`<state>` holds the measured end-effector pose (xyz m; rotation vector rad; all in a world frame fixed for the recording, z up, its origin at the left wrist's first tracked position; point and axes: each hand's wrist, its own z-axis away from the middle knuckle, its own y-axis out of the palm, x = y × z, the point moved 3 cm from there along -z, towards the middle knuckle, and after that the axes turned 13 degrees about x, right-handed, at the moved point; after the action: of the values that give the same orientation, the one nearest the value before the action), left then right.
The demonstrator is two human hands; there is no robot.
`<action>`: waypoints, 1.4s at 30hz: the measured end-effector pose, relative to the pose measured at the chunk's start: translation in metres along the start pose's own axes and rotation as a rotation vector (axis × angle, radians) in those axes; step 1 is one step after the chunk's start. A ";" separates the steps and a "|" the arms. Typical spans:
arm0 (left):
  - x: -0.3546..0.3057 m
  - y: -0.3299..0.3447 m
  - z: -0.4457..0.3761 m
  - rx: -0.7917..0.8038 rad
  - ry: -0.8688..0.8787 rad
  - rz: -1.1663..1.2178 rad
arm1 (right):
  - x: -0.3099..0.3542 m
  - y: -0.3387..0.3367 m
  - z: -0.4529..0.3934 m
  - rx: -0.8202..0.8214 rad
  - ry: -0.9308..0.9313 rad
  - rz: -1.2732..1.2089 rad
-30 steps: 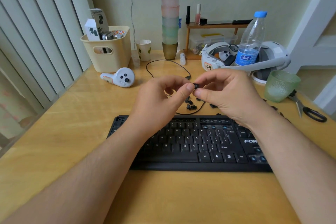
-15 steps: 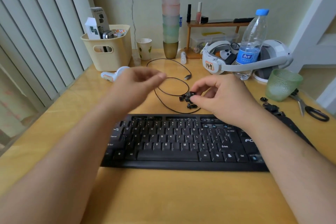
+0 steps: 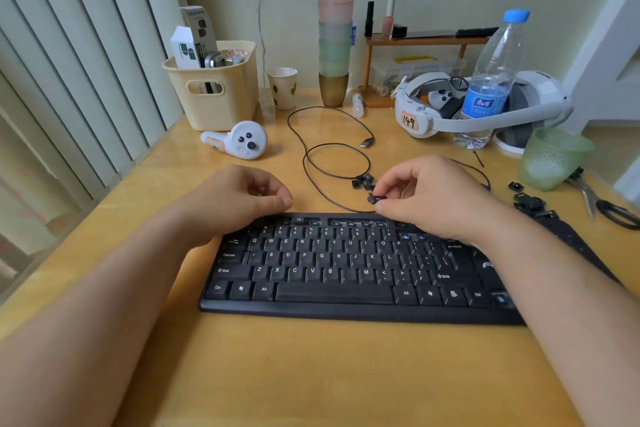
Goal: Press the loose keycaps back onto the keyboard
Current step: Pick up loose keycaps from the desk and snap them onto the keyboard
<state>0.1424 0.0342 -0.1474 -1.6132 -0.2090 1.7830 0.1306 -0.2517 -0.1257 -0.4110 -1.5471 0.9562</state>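
Observation:
A black keyboard [image 3: 346,267] lies on the wooden desk in front of me, with several empty key sockets in its top row. My right hand [image 3: 436,198] pinches a small black keycap [image 3: 376,198] between thumb and forefinger, just beyond the keyboard's top edge. A little pile of loose black keycaps [image 3: 362,181] sits on the desk right behind it. My left hand [image 3: 239,201] hovers over the keyboard's top-left corner, fingers curled loosely, holding nothing that I can see. More black key parts [image 3: 528,201] lie at the right.
A black USB cable [image 3: 332,149] loops behind the keycaps. Behind stand a white controller [image 3: 239,142], a cream basket [image 3: 214,94], a stack of cups [image 3: 334,28], a headset [image 3: 485,111], a water bottle [image 3: 491,80] and a green glass [image 3: 554,156]. Scissors [image 3: 602,201] lie far right.
My left hand has dropped from near the controller to the keyboard's top-left corner. My right hand has lowered with the keycap towards the keyboard's top row.

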 end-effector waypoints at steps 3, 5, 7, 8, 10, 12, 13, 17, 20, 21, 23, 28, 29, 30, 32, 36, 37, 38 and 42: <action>-0.004 0.004 0.000 -0.011 0.015 -0.069 | -0.002 -0.002 -0.001 -0.008 0.023 0.009; -0.006 0.006 -0.001 -0.004 0.015 -0.152 | -0.002 -0.003 0.000 -0.002 0.032 0.003; -0.008 0.007 0.000 -0.003 0.005 -0.217 | -0.002 -0.003 0.000 0.008 0.039 0.006; -0.008 0.006 0.000 -0.002 0.004 -0.207 | -0.002 -0.003 0.000 0.012 0.040 0.008; -0.007 0.005 0.000 0.017 -0.004 -0.113 | -0.002 -0.002 0.000 0.015 0.037 -0.002; -0.007 0.006 0.001 0.046 0.004 -0.068 | -0.002 -0.003 0.000 0.016 0.035 -0.014; -0.007 0.007 0.001 0.055 0.017 -0.082 | -0.003 -0.004 0.000 0.020 0.036 -0.017; -0.009 0.010 0.001 0.070 0.027 -0.123 | -0.004 -0.005 0.003 0.062 0.044 -0.045; -0.009 0.010 0.001 0.060 0.026 -0.084 | -0.004 -0.007 0.004 0.101 0.055 -0.054; -0.009 0.010 0.002 0.049 0.022 -0.067 | -0.005 -0.010 0.005 0.118 0.063 -0.048; -0.009 0.010 0.002 0.024 0.012 -0.051 | -0.008 -0.017 0.008 0.152 0.080 -0.033; -0.016 0.018 0.002 -0.077 0.079 -0.123 | -0.018 -0.027 0.013 0.184 0.126 -0.030; -0.022 0.020 0.002 -0.084 0.102 -0.148 | -0.019 -0.027 0.013 0.191 0.131 -0.024; -0.028 0.022 0.002 -0.080 0.123 -0.180 | -0.018 -0.025 0.012 0.200 0.133 -0.022; -0.042 0.025 0.000 -0.044 0.156 -0.256 | -0.017 -0.022 0.012 0.213 0.139 -0.018; -0.063 0.041 -0.009 0.067 0.168 -0.381 | -0.015 -0.017 0.009 0.214 0.154 0.027; -0.069 0.048 -0.012 0.093 0.168 -0.395 | -0.014 -0.016 0.008 0.209 0.160 0.042; -0.074 0.055 -0.016 0.119 0.162 -0.393 | -0.013 -0.016 0.008 0.200 0.166 0.057; -0.090 0.078 -0.036 0.190 0.108 -0.301 | -0.013 -0.015 0.007 0.148 0.188 0.107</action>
<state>0.1414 -0.0883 -0.1262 -1.4536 -0.2129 1.4388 0.1305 -0.2725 -0.1229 -0.4686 -1.2861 1.0761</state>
